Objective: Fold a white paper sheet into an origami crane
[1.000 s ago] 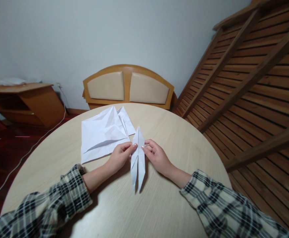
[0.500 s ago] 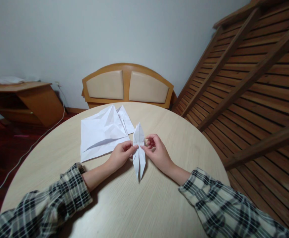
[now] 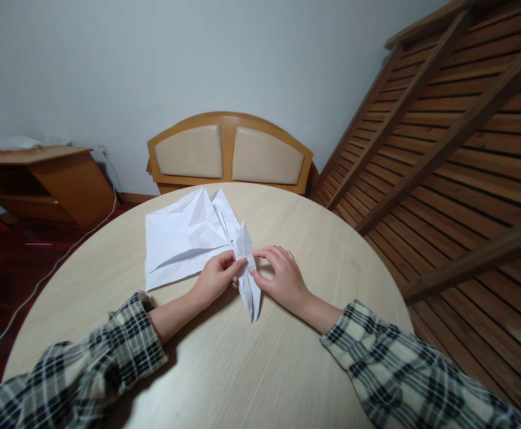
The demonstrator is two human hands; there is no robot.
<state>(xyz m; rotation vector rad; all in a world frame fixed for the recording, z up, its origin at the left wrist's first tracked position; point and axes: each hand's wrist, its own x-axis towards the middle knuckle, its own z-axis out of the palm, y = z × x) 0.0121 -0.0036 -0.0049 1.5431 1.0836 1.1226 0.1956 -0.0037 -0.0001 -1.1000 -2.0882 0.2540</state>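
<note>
A narrow white piece of folded paper [image 3: 251, 293], pointed at both ends and split at the near end, is held just above the round table [image 3: 323, 369]. My left hand [image 3: 218, 276] pinches its left side near the middle, thumb on top. From the right, my right hand [image 3: 282, 279] grips the paper's right edge between thumb and forefinger. The fingers beneath the paper are partly hidden. Left of it lie creased white paper sheets [image 3: 180, 229], close to my left hand and touching or nearly touching the folded piece.
Behind the table stands a wooden headboard [image 3: 227, 149] with two cream panels. A slatted wooden frame [image 3: 457, 155] leans along the right side. At the far left are a low brown desk [image 3: 73, 179] and a white cable [image 3: 50, 274] on the dark red floor.
The folded paper has tilted, its far tip shifting left, and looks narrower at the middle. My right hand's forefinger has come in to the paper's edge, and the hand has moved slightly left.
</note>
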